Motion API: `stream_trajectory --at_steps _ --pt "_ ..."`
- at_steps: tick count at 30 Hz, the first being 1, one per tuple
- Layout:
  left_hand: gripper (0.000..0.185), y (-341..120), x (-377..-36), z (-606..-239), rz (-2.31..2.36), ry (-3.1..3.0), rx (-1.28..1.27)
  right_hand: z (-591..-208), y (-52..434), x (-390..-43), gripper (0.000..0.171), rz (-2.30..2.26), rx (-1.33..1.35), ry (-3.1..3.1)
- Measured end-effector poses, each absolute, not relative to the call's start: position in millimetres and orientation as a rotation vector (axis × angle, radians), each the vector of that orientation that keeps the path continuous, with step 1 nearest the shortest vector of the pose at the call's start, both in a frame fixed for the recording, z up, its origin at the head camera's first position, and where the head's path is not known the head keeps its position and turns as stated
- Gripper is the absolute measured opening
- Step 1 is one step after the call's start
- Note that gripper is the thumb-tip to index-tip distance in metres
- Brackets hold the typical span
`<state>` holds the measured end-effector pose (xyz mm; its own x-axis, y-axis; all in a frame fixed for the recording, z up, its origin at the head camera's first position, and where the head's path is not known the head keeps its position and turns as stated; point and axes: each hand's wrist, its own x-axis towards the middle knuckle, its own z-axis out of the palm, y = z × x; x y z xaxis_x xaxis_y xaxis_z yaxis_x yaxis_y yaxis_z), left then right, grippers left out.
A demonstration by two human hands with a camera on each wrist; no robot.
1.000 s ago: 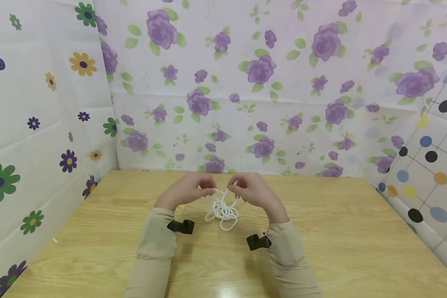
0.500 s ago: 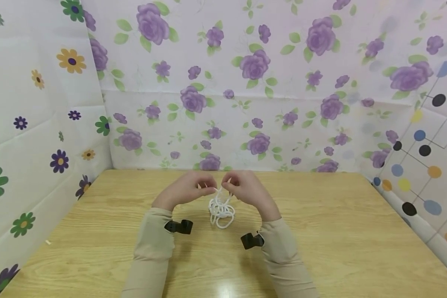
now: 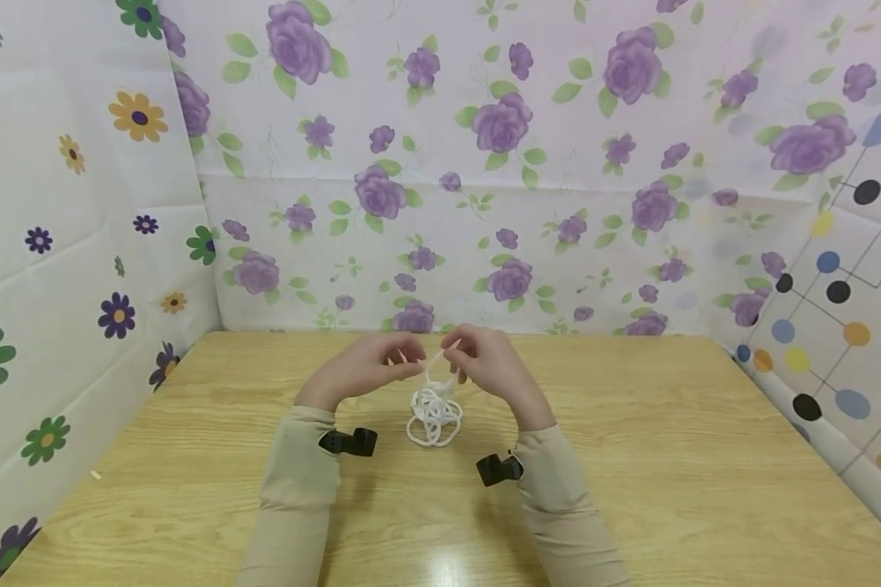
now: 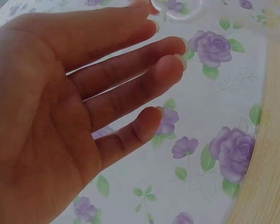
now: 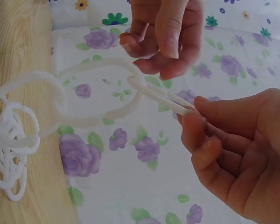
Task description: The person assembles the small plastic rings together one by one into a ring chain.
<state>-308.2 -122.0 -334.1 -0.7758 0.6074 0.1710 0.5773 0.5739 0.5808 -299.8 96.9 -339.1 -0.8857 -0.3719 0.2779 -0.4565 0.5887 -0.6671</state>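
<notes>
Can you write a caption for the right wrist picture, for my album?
Right hand pinches a loop of white cord near the left hand, the rest piled on the table.

- The head view looks forward and down from above at the tabletop [image 3: 668, 456], from some way off, with the flowered wall [image 3: 558, 163] filling the upper frame.
- The left wrist view sits very close to the left hand [image 4: 51, 126], facing the wall.
- The right wrist view, also close, shows both hands and the white cord [image 5: 18, 135] at lower left; the head view shares these at centre.
</notes>
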Motion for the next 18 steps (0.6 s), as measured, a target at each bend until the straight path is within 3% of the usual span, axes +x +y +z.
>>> stream_trajectory --at_steps 18 --pt "0.019 -122 -320 -350 0.954 2.665 0.912 -325 125 -300 0.014 1.487 0.563 -2.559"
